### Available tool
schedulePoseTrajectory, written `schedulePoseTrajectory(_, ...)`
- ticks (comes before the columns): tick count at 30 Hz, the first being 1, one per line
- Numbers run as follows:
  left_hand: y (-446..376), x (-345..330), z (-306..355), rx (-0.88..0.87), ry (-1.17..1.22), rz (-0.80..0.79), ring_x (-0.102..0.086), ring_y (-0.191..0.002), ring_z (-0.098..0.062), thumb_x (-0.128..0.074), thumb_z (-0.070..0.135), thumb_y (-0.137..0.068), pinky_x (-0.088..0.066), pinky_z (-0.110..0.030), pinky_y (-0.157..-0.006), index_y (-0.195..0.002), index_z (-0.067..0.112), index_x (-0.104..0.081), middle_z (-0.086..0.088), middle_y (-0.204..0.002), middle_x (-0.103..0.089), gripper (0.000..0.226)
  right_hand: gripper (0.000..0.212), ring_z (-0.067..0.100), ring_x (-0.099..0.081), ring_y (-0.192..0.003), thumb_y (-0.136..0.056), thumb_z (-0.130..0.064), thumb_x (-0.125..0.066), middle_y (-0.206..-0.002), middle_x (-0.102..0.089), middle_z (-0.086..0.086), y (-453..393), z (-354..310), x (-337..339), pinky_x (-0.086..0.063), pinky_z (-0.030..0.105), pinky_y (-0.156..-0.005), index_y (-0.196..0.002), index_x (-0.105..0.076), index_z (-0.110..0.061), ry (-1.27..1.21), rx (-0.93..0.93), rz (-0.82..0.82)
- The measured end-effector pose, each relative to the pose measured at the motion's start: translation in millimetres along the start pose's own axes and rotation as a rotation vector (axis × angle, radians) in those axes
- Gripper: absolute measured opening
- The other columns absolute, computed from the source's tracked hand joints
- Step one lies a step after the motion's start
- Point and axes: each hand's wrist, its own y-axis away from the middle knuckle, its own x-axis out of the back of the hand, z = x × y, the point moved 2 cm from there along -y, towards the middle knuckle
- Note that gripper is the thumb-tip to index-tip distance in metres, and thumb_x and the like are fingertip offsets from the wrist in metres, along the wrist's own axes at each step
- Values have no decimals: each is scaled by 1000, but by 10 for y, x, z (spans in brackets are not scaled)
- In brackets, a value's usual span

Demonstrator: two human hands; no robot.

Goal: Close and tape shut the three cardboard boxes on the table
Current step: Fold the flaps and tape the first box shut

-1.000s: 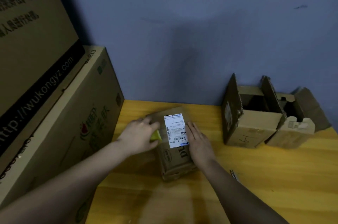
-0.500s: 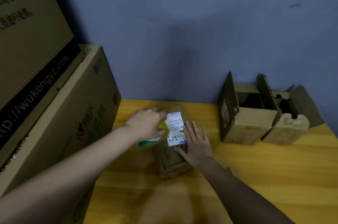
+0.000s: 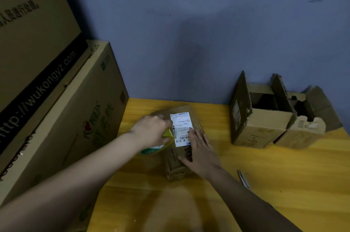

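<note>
A small closed cardboard box (image 3: pixel 177 163) with a white shipping label (image 3: pixel 180 128) lies on the yellow wooden table (image 3: pixel 284 184). My left hand (image 3: pixel 151 129) grips a yellow-green roll of tape (image 3: pixel 157 146) against the box's left side, beside the label. My right hand (image 3: pixel 200 153) lies flat on the box's top, fingers straight, pressing it down. Two open cardboard boxes stand at the right against the wall: a larger one (image 3: pixel 259 123) with its flaps up and a smaller one (image 3: pixel 303 129) beside it.
Two large cardboard cartons (image 3: pixel 56 118) are stacked at the left and border the table's left edge. A blue wall (image 3: pixel 189 33) closes off the back. A small thin object (image 3: pixel 243 177) lies on the table right of my right forearm.
My left hand lifted the tape roll into view and moved it up along the box's left side. My right hand stayed flat on the box, sliding slightly toward me.
</note>
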Motion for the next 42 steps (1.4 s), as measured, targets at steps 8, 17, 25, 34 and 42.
schedulePoseTrajectory(8,-59,-32,-17,31,-54,-45,-57,-108,-26,-56,43,-91,-49,-35,-84,-132,20,-51,-9,-125,-54,47,111,19,18,-145,-63,-89,19,-159,10,1,-11,-117,-92,25,42,-110,-147,12,-17,89,-52,40)
schedulePoseTrajectory(17,-63,-73,-97,62,18,-21,-56,-112,-26,-52,49,-90,-48,-33,-87,-135,26,-48,-9,-128,-54,51,104,18,30,-142,-69,-82,5,-154,32,1,-64,-488,-100,8,37,-121,-142,30,-13,-93,46,3)
schedulePoseTrajectory(25,234,-215,-327,189,391,149,-60,-107,-26,-65,56,-79,-48,-30,-76,-139,31,-27,-4,-131,-53,75,107,13,31,-141,-70,-85,-1,-155,31,-2,-74,-432,-125,9,33,-120,-145,28,-15,-156,58,-49)
schedulePoseTrajectory(34,375,-289,-331,114,291,203,-63,-100,-22,-49,66,-84,-50,-31,-72,-140,43,-25,-1,-119,-60,65,111,14,31,-141,-67,-87,-2,-153,34,-2,-64,-448,-123,5,36,-121,-145,29,-15,-133,32,-89)
schedulePoseTrajectory(42,127,-20,-157,74,-22,97,-61,-103,-25,-48,57,-89,-46,-29,-71,-146,34,-25,-6,-115,-64,66,113,13,31,-142,-62,-87,4,-154,32,-2,-75,-457,-144,8,34,-121,-146,28,-14,-136,34,-52)
